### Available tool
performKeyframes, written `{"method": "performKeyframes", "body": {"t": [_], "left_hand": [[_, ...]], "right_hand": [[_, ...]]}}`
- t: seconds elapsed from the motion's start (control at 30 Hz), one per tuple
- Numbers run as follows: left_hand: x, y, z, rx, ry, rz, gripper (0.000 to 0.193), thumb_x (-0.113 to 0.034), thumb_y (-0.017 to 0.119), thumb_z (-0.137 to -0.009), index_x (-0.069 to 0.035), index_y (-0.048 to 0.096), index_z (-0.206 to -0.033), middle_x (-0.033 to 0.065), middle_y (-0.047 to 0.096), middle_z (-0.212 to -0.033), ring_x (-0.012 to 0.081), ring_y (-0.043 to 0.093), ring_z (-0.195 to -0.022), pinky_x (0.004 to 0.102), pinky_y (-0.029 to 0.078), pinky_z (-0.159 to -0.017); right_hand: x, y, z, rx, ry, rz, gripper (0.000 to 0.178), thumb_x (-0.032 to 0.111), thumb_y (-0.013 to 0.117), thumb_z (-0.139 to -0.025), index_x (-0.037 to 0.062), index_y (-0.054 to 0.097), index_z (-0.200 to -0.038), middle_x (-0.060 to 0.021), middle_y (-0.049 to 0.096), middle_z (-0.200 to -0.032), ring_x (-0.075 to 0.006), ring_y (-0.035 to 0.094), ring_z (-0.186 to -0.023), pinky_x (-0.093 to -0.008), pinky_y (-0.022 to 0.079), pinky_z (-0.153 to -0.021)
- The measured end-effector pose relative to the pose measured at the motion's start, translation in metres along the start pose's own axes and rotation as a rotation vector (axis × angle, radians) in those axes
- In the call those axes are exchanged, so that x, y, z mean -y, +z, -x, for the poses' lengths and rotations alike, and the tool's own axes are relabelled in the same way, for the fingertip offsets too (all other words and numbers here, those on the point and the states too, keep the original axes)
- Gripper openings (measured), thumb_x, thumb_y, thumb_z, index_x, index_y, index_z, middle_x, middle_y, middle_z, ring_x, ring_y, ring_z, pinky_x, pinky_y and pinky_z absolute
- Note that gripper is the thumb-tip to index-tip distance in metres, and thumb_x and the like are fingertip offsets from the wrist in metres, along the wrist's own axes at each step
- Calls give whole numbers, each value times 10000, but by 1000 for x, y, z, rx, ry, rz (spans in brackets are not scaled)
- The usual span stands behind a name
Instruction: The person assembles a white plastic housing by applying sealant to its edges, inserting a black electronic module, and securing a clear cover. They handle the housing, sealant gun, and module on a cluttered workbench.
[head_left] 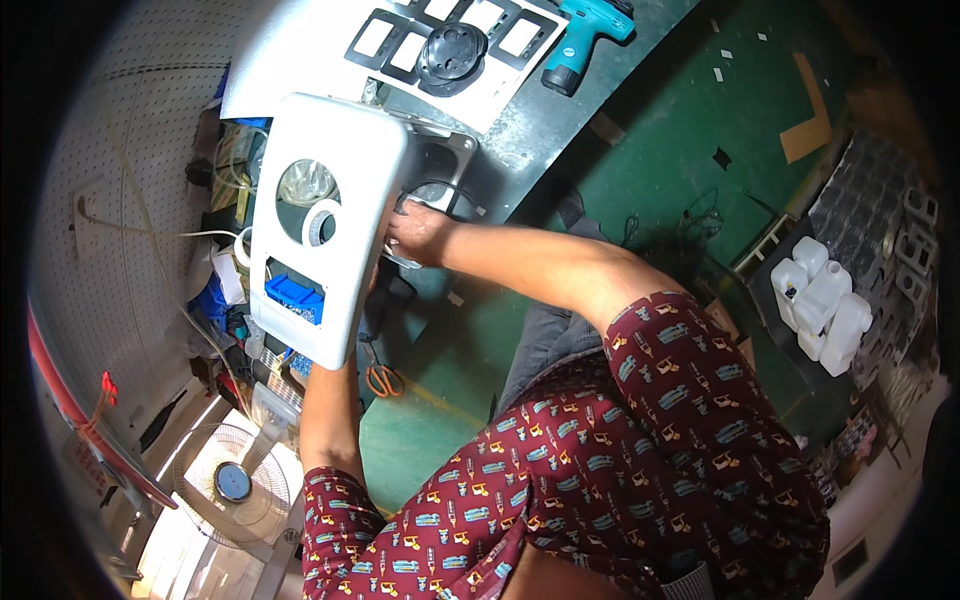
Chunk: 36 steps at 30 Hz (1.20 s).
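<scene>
A white plastic cover stands tilted up at the bench's near edge, with a round opening and a rectangular opening in its face. My left forearm runs up behind its lower end, and the cover hides that hand's fingers. Against the cover's right edge, my right hand is closed, fingers curled in toward its back side; whatever they hold is hidden. Just beyond that hand sits a grey-framed part with a thin dark cable. Through the openings show a white tape roll and a blue bin.
Black-framed labels and black discs lie on the bench beside a teal power drill. Orange-handled scissors are below the cover. A fan stands lower left. White plastic containers sit at right; cardboard lies on the green floor.
</scene>
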<state>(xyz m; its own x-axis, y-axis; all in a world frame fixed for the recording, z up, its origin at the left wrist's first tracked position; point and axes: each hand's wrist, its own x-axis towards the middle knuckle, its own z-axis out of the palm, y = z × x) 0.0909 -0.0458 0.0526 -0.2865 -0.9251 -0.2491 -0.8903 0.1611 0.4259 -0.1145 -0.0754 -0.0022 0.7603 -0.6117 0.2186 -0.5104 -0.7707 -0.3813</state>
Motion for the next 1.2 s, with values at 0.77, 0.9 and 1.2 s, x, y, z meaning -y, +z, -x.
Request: {"method": "performKeyframes", "body": {"t": [0.77,0.9,1.2], "left_hand": [[-35,15,22,-307,207,-365,370,-270,652,-894,-88,674,-1216,158,664,-1177,332,651,-1040,413,533,-899],[-47,30,32,-405,194,-525,390,-265,640,-893,-88,667,-1240,152,657,-1215,319,648,-1065,402,536,-911],[-66,17,26,-351,106,-287,304,-89,611,-896,-6,667,-1182,237,667,-1099,421,641,-988,480,509,-904]], "right_hand": [[-25,-39,-23,183,122,-849,430,207,567,-920,116,559,-1339,-85,558,-1347,-285,504,-1255,-416,393,-1039],[-19,-50,-14,135,227,-1160,469,184,564,-926,108,526,-1387,-107,539,-1392,-310,485,-1303,-424,385,-1075],[-7,-18,15,0,52,-71,576,171,569,-879,66,487,-1439,-104,385,-1531,-244,449,-1358,-476,477,-953]]}}
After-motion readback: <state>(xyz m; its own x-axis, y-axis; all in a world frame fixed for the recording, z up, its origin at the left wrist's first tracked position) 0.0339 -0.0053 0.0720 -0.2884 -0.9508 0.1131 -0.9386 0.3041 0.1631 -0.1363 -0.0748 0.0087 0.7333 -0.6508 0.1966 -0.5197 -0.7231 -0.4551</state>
